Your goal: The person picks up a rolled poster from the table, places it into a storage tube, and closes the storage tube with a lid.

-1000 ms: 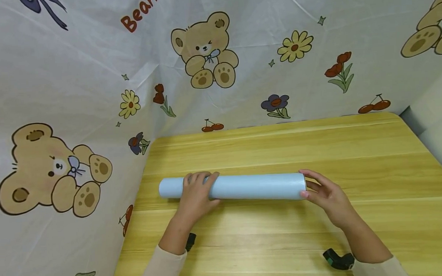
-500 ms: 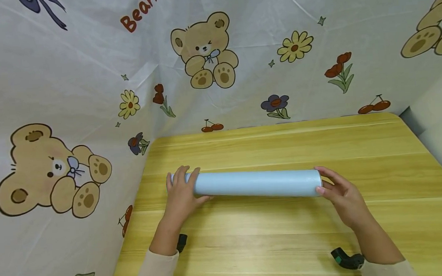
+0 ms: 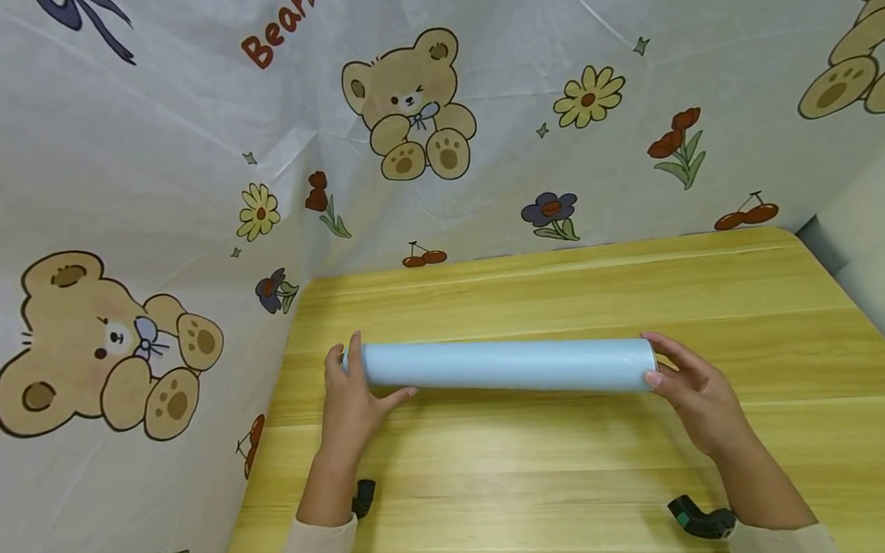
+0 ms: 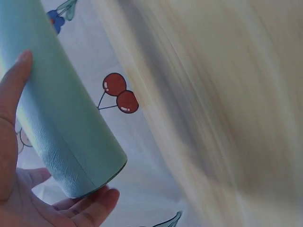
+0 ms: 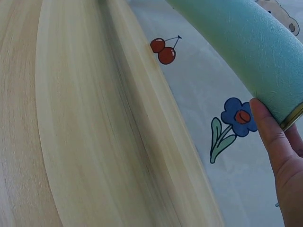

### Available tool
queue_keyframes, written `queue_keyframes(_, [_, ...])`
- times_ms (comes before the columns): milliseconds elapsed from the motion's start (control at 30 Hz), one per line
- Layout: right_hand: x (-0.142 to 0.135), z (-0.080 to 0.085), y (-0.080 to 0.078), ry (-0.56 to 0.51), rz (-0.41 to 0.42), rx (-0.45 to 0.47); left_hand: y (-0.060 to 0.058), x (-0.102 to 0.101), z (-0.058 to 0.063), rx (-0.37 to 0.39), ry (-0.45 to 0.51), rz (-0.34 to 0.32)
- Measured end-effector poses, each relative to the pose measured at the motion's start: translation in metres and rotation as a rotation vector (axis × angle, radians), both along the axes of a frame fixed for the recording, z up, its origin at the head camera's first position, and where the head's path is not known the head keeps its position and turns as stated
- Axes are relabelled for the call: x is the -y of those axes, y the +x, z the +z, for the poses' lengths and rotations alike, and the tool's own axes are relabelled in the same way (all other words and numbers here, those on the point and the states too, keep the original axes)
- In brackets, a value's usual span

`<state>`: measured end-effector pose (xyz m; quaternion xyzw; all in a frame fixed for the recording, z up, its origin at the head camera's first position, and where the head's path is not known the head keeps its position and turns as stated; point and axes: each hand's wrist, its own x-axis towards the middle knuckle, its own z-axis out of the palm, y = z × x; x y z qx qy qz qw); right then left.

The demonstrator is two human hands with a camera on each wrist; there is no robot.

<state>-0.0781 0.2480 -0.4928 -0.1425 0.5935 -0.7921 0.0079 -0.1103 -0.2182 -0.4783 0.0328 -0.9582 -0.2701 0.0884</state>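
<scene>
A long light blue roll (image 3: 507,365), with a leather-like grain, is held level above the wooden table, its shadow falling below. It looks like a rolled-up mat. At its left end, my left hand (image 3: 347,407) grips it. In the left wrist view the thumb (image 4: 18,75) lies along the roll's side (image 4: 71,113), and fingers (image 4: 97,208) curl at its end. My right hand (image 3: 700,397) pinches the right end between thumb and fingers. The right wrist view shows a layered edge at that end of the roll (image 5: 251,52); the inside of the roll is hidden.
The wooden table (image 3: 513,473) has a rounded far right corner. A white cloth (image 3: 495,123) printed with bears, flowers and cherries hangs behind it and along the left. A black wrist device (image 3: 701,518) sits by the right sleeve, another (image 3: 364,498) by the left.
The roll has shifted right and slightly away, its right end moving along with the right hand. My left hand has slid leftward along the roll to its left end.
</scene>
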Motion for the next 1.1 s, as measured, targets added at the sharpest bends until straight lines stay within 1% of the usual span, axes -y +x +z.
queue_keyframes(167, [-0.006,-0.003,0.0,0.013,0.0,0.006,0.005,0.0,-0.002,0.054,0.143,0.03])
queue_keyframes(233, [-0.008,-0.005,-0.001,0.033,-0.01,0.015,0.007,0.0,-0.003,0.074,0.199,0.04])
queue_keyframes(333, [-0.01,-0.007,-0.003,0.07,-0.029,0.049,0.009,-0.002,-0.004,0.099,0.284,0.066])
queue_keyframes(433, [-0.011,-0.012,-0.005,0.129,-0.055,0.101,0.01,-0.004,-0.006,0.119,0.345,0.079])
queue_keyframes(533, [-0.012,-0.018,-0.007,0.187,-0.072,0.149,0.011,-0.006,-0.008,0.136,0.381,0.088])
queue_keyframes(633, [-0.011,-0.022,-0.007,0.274,-0.094,0.176,0.011,-0.007,-0.011,0.14,0.426,0.099])
queue_keyframes(767, [-0.008,-0.023,-0.009,0.442,-0.134,0.186,0.009,-0.008,-0.016,0.141,0.465,0.108])
queue_keyframes(867, [-0.006,-0.022,-0.011,0.545,-0.157,0.214,0.009,-0.01,-0.019,0.142,0.482,0.107])
queue_keyframes(933, [-0.004,-0.021,-0.012,0.577,-0.165,0.24,0.008,-0.012,-0.02,0.143,0.501,0.106])
queue_keyframes(1100, [-0.003,-0.021,-0.015,0.589,-0.166,0.278,0.007,-0.016,-0.023,0.144,0.536,0.105])
